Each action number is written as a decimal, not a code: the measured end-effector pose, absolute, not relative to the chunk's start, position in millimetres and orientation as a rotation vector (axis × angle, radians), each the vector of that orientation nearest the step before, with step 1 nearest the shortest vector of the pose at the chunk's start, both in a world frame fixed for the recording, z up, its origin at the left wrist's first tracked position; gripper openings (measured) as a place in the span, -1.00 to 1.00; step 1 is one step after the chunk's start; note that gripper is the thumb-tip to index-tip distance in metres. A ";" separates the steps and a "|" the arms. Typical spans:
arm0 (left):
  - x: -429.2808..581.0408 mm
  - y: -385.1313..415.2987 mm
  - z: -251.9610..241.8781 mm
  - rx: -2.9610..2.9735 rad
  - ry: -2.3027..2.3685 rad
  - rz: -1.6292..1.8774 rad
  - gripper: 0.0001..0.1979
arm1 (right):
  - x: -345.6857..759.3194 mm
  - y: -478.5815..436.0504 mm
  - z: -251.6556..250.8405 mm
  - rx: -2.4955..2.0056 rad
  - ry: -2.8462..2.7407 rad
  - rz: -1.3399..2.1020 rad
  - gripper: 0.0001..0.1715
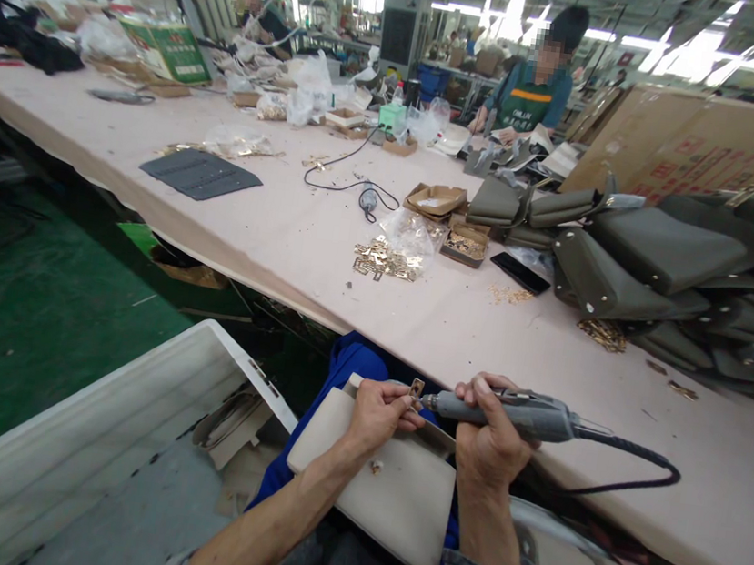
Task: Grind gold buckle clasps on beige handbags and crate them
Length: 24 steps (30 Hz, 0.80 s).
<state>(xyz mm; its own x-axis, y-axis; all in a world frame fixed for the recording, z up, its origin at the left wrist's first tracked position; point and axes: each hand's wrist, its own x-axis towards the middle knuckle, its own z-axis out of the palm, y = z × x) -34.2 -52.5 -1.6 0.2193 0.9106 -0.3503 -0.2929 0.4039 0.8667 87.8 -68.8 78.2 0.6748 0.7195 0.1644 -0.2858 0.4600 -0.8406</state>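
A cream handbag (392, 495) lies across my lap, with a small gold fitting (376, 468) on its front. My left hand (380, 416) pinches a gold metal plate (416, 387) above the bag's far edge. In my right hand (492, 434) is a grey electric screwdriver (526, 415), fingers wrapped round its body and a dark cord trailing right. Its tip points left and meets the area of the plate by my left fingertips; whether a screw sits there is too small to tell.
Gold metal fittings (386, 258) lie piled on the table (273, 233) beside small cardboard boxes (465, 243) and a black phone (520, 273). Dark olive bags (663, 244) are heaped at right. A white bin (129, 399) stands at my left. A co-worker (535, 86) sits across the table.
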 end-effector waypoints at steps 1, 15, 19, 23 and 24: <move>-34.2 -52.4 -1.7 0.753 1.013 0.951 -0.63 | 87.5 -68.7 78.1 -0.890 -0.556 0.657 -0.85; -34.4 -52.5 0.0 0.717 1.011 0.948 -0.66 | 85.8 -71.1 75.7 -0.905 -0.572 0.637 -0.89; -34.7 -52.3 -0.6 0.724 1.015 0.941 -0.64 | 85.6 -71.8 78.6 -0.903 -0.571 0.633 -0.89; -34.3 -52.0 -2.6 0.723 1.017 0.946 -0.61 | 86.7 -70.8 74.8 -0.902 -0.575 0.645 -0.86; -34.3 -52.0 -2.9 0.726 1.015 0.948 -0.61 | 86.9 -70.4 73.6 -0.904 -0.575 0.647 -0.86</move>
<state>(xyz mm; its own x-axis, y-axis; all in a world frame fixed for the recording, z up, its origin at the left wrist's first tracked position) -34.3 -52.0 -2.9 0.2180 0.9038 -0.3683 -0.3061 0.4216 0.8535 86.9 -70.4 73.6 0.6715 0.7188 0.1799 -0.2632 0.4583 -0.8489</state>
